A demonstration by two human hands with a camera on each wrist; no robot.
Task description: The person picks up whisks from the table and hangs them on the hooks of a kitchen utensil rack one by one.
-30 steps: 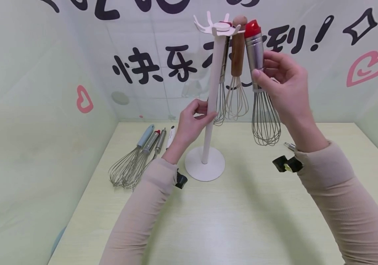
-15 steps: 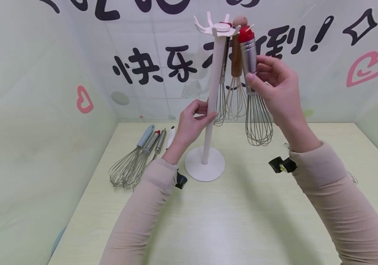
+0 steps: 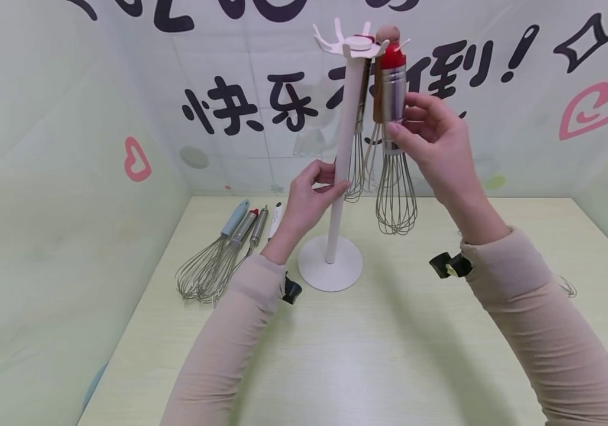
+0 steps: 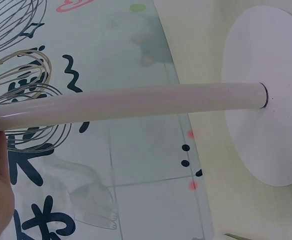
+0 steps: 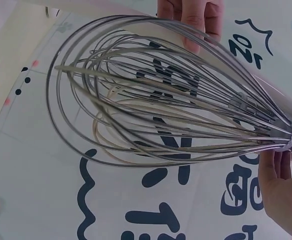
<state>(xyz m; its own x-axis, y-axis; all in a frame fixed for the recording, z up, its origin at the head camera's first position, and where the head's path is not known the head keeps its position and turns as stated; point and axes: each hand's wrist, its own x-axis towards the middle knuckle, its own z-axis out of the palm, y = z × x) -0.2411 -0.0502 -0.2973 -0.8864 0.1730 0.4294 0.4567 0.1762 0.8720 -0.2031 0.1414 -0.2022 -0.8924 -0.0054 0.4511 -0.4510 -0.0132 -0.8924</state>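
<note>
My right hand (image 3: 434, 139) grips the steel handle of a red-topped whisk (image 3: 393, 94), which hangs nearly upright with its wires down. The whisk's red end is right at a hook of the white rack (image 3: 342, 130), and a hook tip shows in front of it. Lower down, my left hand (image 3: 311, 192) pinches the rack's pole between thumb and fingers. Behind the held whisk hang a wooden-handled whisk (image 3: 377, 97), partly hidden, and another steel whisk (image 3: 357, 160). In the right wrist view the held whisk's wire loops (image 5: 176, 90) fill the middle.
Left of the rack's round base (image 3: 330, 278), several whisks lie on the table (image 3: 336, 367), among them a blue-handled whisk (image 3: 236, 218) and a red-tipped steel whisk (image 3: 244, 228). Part of a white handle (image 3: 275, 219) shows beside my left wrist. More wires (image 3: 566, 287) show beyond my right sleeve.
My right hand has moved left with the red-topped whisk, bringing its top from beside the hook to behind the hook tip. The whisk hangs straighter. My left hand has stayed on the pole.
</note>
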